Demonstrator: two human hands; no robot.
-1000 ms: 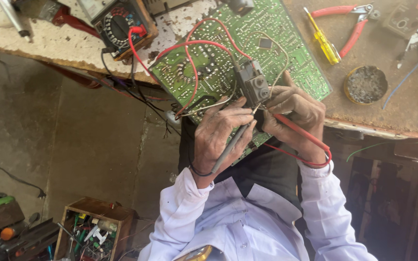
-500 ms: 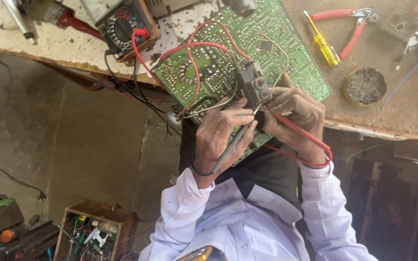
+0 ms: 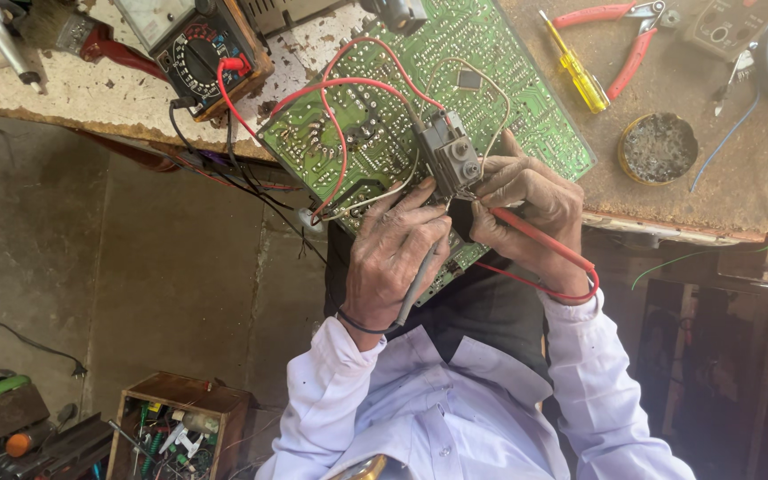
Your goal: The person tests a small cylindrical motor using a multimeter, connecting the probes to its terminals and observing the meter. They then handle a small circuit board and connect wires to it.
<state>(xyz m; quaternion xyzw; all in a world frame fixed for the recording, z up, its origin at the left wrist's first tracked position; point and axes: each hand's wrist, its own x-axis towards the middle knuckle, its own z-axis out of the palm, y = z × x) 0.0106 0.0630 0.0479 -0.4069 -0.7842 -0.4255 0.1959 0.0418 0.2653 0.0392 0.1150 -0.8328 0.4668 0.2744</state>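
At the bench edge, almost nothing has shifted over the last second: both probes sit on the same spot, so the reading looks mid-measurement, contacts held steady. Left hand point(image 3: 399, 258) is closed in a pen grip around a grey probe point(image 3: 418, 277), tip angled up toward the small grey boxy component point(image 3: 447, 160) just above its fingertips. Right hand point(image 3: 526, 206) pinches a red probe point(image 3: 540, 240), tip meeting the same component from the right. Green printed circuit board point(image 3: 375, 133) lies under both hands, overhanging the worn wooden bench point(image 3: 713, 191). Analogue multimeter in a brown case point(image 3: 202, 49) sits well up-left; yellow-handled screwdriver point(image 3: 575, 69) up-right.
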